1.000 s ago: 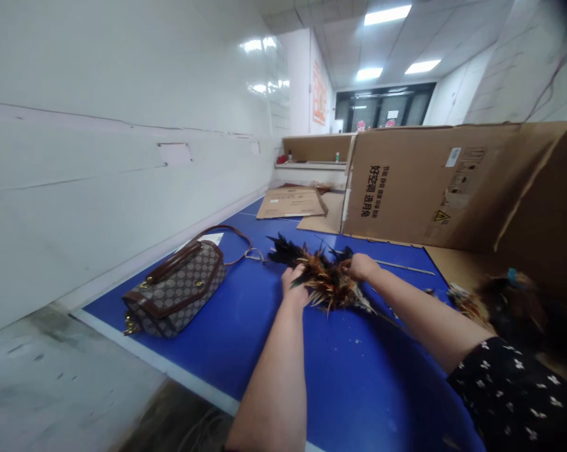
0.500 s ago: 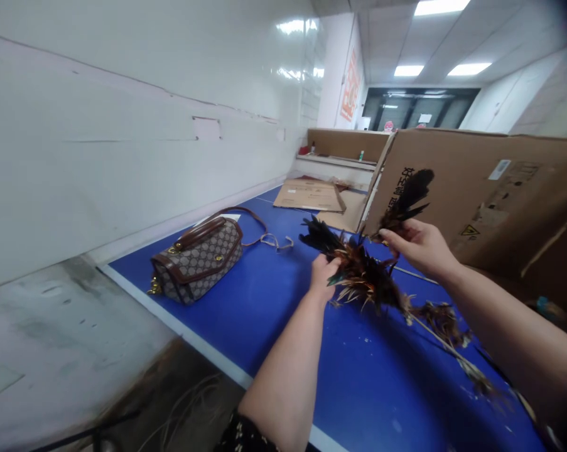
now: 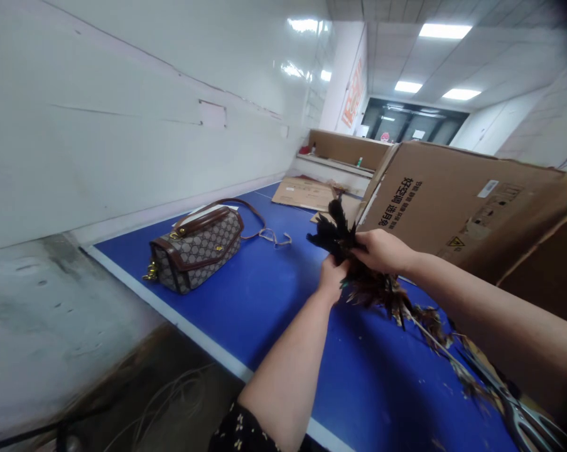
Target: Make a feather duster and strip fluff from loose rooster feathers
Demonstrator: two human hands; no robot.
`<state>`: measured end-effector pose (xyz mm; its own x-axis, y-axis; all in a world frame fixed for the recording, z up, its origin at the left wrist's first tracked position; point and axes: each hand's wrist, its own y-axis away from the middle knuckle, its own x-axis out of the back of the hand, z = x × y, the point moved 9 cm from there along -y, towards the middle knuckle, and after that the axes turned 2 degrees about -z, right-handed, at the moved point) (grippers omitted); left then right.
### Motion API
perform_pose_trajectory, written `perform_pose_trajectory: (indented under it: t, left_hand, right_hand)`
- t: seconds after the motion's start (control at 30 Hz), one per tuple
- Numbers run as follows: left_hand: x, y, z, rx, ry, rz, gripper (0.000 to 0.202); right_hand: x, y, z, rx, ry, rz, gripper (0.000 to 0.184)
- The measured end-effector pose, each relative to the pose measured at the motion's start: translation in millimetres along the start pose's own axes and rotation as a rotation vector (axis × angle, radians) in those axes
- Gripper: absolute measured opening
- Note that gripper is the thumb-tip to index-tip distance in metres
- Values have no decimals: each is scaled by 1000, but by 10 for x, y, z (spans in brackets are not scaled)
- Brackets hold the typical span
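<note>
My left hand [image 3: 334, 280] is closed around a bundle of brown and black feathers [image 3: 380, 295] above the blue table. My right hand [image 3: 382, 251] pinches a tuft of black feathers [image 3: 340, 216] and presses it against the top of that bundle. The two hands nearly touch, and the fingertips are partly hidden among the plumes. From the bundle a thin pale stem [image 3: 429, 336] runs down to the lower right, with loose brown feathers along it. Below my right forearm lies a pair of scissors [image 3: 523, 417], at the picture's lower right.
A patterned brown handbag [image 3: 205, 251] stands on the blue table [image 3: 274, 301] at left, a pale cord [image 3: 276, 237] beside its strap. A large cardboard box [image 3: 434, 194] rises at right. Flat cardboard [image 3: 304, 193] lies farther back. A white wall [image 3: 137, 125] borders the table's left side.
My right hand has moved left and slightly down, bringing its black feathers from beside the box to the bundle in my left hand. The view has shifted, and the scissors now show.
</note>
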<state>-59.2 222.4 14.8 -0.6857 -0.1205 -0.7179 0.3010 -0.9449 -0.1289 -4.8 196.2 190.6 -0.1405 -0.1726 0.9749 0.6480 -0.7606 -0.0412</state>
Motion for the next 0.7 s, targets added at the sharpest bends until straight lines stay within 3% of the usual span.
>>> perform_pose_trajectory:
  t: [0.13,0.37,0.7]
  left_hand:
    - [-37,-12,3,-47,-9,-55,40]
    - [-40,33,65,-65,-76,-22,36]
    - [-39,43,41,-64,-108,-13,26]
  right_hand:
    - [-13,-61,-59,9,109,-40,24]
    - [-25,-102,-138,37,100,-62,21]
    - [-107,-70,-295,88,262,-120,26]
